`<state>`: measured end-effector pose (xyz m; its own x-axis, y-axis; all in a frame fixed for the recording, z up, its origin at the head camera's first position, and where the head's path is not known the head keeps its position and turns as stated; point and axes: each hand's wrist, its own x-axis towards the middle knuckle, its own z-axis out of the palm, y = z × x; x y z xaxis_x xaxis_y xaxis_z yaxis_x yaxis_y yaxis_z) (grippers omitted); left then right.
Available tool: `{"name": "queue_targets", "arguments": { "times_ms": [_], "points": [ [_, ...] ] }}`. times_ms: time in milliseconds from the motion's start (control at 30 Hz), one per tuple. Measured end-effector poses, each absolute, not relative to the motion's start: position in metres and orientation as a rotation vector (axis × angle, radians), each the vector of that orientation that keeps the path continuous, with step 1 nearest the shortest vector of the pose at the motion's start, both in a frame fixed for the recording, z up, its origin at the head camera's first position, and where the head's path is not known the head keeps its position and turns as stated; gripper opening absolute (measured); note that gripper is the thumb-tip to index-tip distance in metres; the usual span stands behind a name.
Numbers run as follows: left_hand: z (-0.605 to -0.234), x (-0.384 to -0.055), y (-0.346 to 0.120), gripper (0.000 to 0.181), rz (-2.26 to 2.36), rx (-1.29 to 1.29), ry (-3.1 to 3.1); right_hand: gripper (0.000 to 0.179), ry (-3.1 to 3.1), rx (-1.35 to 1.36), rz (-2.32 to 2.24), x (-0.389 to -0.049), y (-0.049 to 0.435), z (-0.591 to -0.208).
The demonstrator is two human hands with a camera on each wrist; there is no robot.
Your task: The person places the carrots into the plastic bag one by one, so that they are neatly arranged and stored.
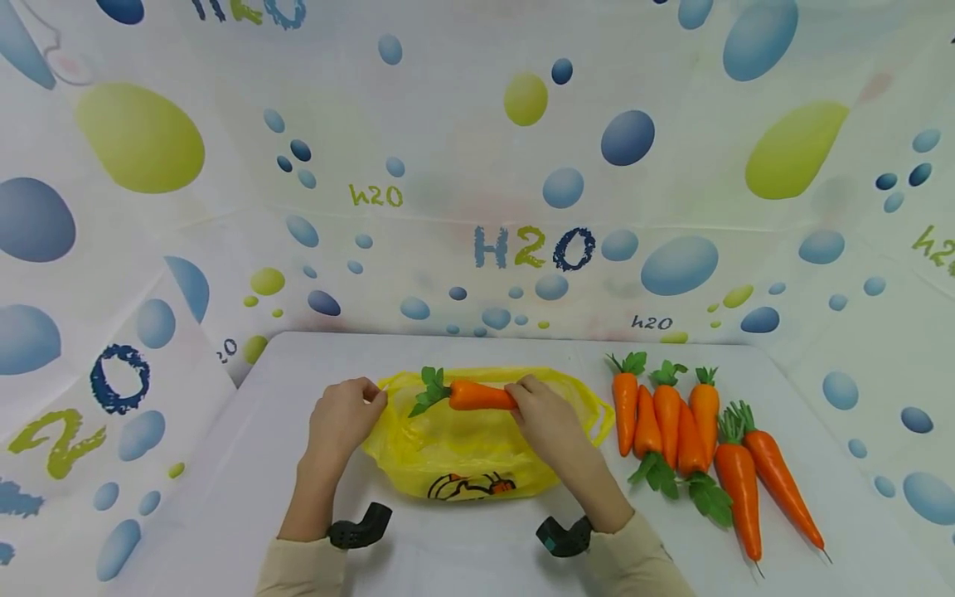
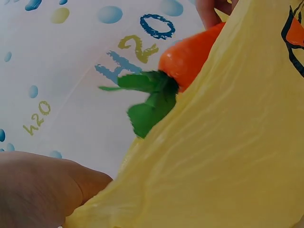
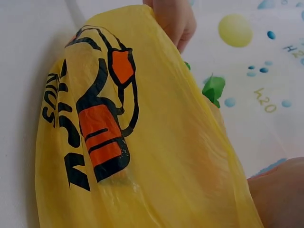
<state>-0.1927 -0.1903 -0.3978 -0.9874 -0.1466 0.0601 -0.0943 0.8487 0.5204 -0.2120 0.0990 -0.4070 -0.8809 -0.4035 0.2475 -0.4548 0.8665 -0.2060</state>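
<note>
A yellow plastic bag [image 1: 477,452] with a black and orange print lies open on the white table. My left hand [image 1: 346,414] pinches the left edge of its mouth. Over the bag's opening, my right hand [image 1: 548,417] holds an orange carrot [image 1: 477,395] by its narrow end, its green leaves pointing left. In the left wrist view the carrot [image 2: 190,57] shows above the bag's rim, leaves toward the left hand [image 2: 47,190]. From the right wrist, the bag [image 3: 156,142] hides most of the carrot; only some leaves [image 3: 214,89] stick out past the edge.
To the right of the bag lie several more carrots [image 1: 667,414] in a loose group, leaves at varied ends. Two longer carrots [image 1: 739,489] lie nearer the table's right side. A wall covering [image 1: 448,149] with drops and H2O lettering stands behind the white table [image 1: 224,497].
</note>
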Motion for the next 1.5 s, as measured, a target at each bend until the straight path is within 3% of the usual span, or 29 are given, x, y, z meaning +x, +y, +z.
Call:
{"name": "queue_targets", "arguments": {
  "times_ms": [1200,1500],
  "points": [
    [-0.400,-0.193,-0.183,0.028,-0.801,0.153,-2.911,0.012,-2.895,0.657,0.241,-0.238,0.088,-0.442],
    [-0.400,-0.194,-0.184,0.027,-0.790,0.135,-2.915,0.022,-2.926,0.657,0.332,-0.236,0.090,-0.440]
  ]
}}
